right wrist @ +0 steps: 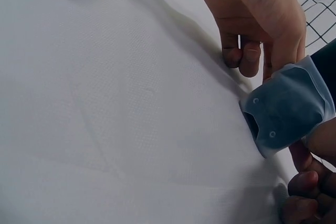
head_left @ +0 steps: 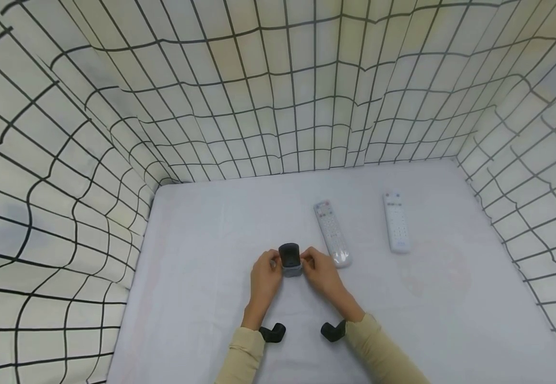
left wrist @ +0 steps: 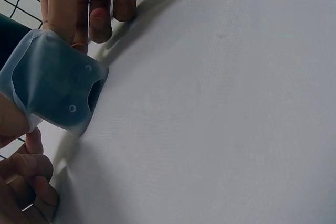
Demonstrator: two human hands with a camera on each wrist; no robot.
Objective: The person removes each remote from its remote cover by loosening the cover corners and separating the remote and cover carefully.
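In front of the person stands a dark, flat, round-ended piece (head_left: 290, 253), its lower part inside a translucent grey-blue silicone cover (left wrist: 58, 82). The cover has two small rings and a notch at its bottom edge, close over the white cloth. The left hand (head_left: 265, 274) pinches the cover's left side. On the other side the right hand (head_left: 323, 272) pinches its right edge. In the right wrist view the cover (right wrist: 286, 108) sits between both hands, with the dark piece sticking out of its mouth. Several fingers of each hand hang curled beside it.
A pale remote control (head_left: 333, 233) with many buttons lies just beyond the right hand. Farther right is a white remote control (head_left: 397, 223). White cloth (head_left: 201, 234) spreads over the table, with grid-patterned curtains (head_left: 268, 106) around the back and sides.
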